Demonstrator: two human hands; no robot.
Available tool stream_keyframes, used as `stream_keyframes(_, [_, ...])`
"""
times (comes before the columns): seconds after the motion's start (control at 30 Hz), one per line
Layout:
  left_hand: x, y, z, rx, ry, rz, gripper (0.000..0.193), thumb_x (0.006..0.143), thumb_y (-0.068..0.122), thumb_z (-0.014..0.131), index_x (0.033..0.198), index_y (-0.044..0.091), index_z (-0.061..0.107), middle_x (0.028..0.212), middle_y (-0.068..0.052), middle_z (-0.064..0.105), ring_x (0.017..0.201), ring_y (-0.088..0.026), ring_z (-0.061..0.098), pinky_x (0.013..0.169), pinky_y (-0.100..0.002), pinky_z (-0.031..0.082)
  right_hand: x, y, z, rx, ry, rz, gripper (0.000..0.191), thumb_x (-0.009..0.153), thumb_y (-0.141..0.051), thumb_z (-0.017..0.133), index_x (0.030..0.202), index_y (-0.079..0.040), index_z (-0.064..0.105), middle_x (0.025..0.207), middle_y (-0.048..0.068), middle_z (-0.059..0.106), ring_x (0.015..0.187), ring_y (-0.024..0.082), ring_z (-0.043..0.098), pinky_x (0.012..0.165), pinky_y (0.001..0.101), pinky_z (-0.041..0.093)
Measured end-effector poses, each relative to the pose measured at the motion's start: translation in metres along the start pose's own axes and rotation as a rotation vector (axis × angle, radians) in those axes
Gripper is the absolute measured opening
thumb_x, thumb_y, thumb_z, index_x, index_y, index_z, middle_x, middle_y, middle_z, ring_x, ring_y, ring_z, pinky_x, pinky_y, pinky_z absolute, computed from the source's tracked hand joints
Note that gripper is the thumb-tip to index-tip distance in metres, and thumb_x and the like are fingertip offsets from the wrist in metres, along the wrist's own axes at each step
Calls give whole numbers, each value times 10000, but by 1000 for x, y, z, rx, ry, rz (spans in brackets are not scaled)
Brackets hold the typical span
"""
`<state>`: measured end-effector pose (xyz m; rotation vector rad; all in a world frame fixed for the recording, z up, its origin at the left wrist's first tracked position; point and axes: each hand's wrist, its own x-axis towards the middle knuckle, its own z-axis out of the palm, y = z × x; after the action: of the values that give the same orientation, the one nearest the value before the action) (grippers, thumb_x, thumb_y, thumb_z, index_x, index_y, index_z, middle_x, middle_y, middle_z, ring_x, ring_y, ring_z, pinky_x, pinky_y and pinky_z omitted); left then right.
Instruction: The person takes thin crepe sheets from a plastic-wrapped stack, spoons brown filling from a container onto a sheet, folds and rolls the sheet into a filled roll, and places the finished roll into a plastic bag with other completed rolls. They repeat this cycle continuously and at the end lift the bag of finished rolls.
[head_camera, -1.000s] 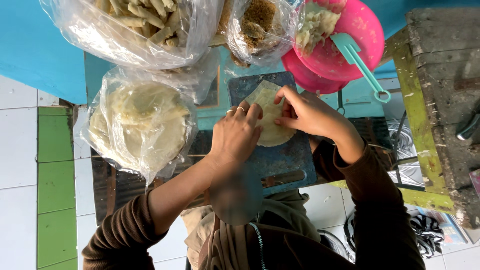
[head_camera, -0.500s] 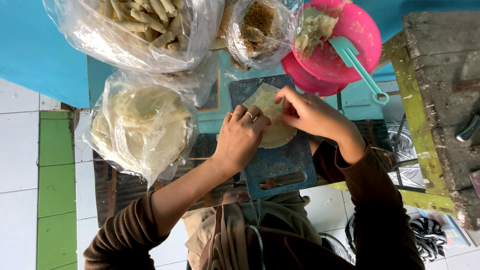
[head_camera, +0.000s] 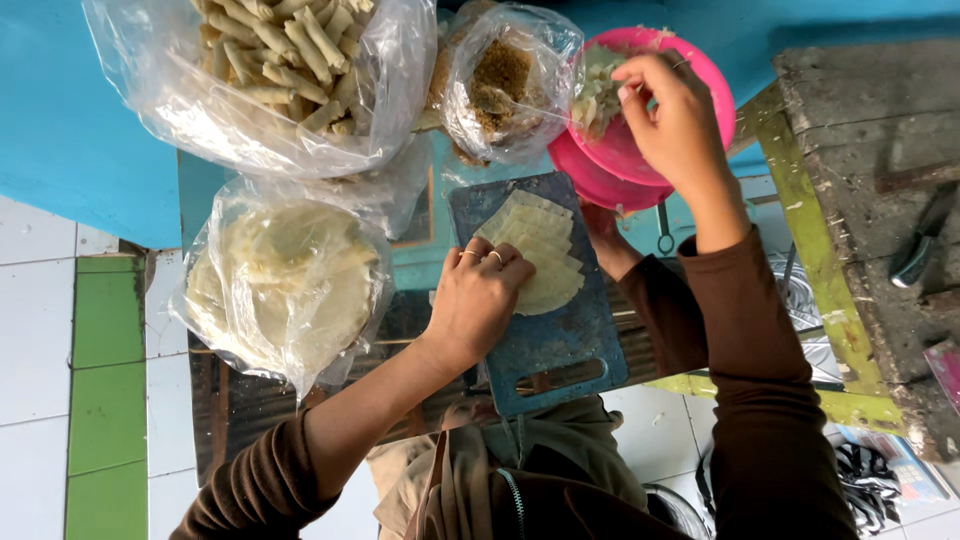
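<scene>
Pale folded wrappers (head_camera: 540, 255) lie fanned on a blue cutting board (head_camera: 560, 340). My left hand (head_camera: 478, 300), with rings on two fingers, rests on the board with bent fingertips pressing on the wrappers' left edge. My right hand (head_camera: 672, 110) is raised over a pink bowl (head_camera: 640, 150) and pinches the pale shredded filling (head_camera: 598, 95) inside it. Another hand in a brown sleeve (head_camera: 605, 235) sits just below the bowl's rim; I cannot tell whose it is.
A clear bag of round wrappers (head_camera: 285, 285) lies left of the board. Behind it are a bag of rolled sticks (head_camera: 275, 60) and a small bag of brown crumbs (head_camera: 505, 80). A worn wooden bench (head_camera: 860, 160) with a knife (head_camera: 915, 255) stands at the right.
My right hand left the wrappers and rose into the pink bowl. The single wrapper being folded now lies fanned with others under my left hand. The view has moved closer.
</scene>
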<state>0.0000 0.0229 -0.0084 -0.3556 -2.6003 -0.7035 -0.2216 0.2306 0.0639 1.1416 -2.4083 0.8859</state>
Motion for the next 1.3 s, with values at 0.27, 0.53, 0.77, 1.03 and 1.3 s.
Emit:
stream_keyframes(0.27, [-1,2,0,-15,-13,-11,223,832,75,647,1024,151,728,1040,-12,683,1049,-285,615,859,-430,455,-29,34,-2,-473,-13,-2,116,1072,-97,699,1161,-22,702,1194,158,633,1140,381,590,1001,479,488])
stream_keyframes(0.53, [-1,1,-6,-53,-37,-20,250,807,68,684,1037,155,731,1053,-10,685,1051,-276,616,860,-432,453,-56,82,-27,-673,-176,165,292,934,-340,833,905,-50,810,933,170,744,1086,376,601,1020,481,460])
stream_keyframes(0.77, [-2,0,-12,-74,-45,-23,225,834,85,704,1048,150,729,1070,-9,687,1050,-267,615,856,-427,447,-53,73,-25,-631,-273,376,302,894,-422,845,929,-122,834,865,139,751,969,391,627,917,489,489])
stream_keyframes(1.03, [-2,1,-11,-62,-47,-27,218,854,92,696,1064,147,720,1058,-10,681,1052,-271,616,854,-426,448,-54,65,-28,-663,-320,366,414,803,-441,855,978,-75,772,959,136,753,913,362,701,785,469,521])
stream_keyframes(1.3, [-1,2,-11,-61,-49,-26,213,853,95,694,1059,146,718,1045,-12,671,1027,-269,613,846,-429,444,-50,25,-70,-552,-385,605,232,1012,-364,681,1096,-177,790,810,83,745,757,326,714,694,464,537])
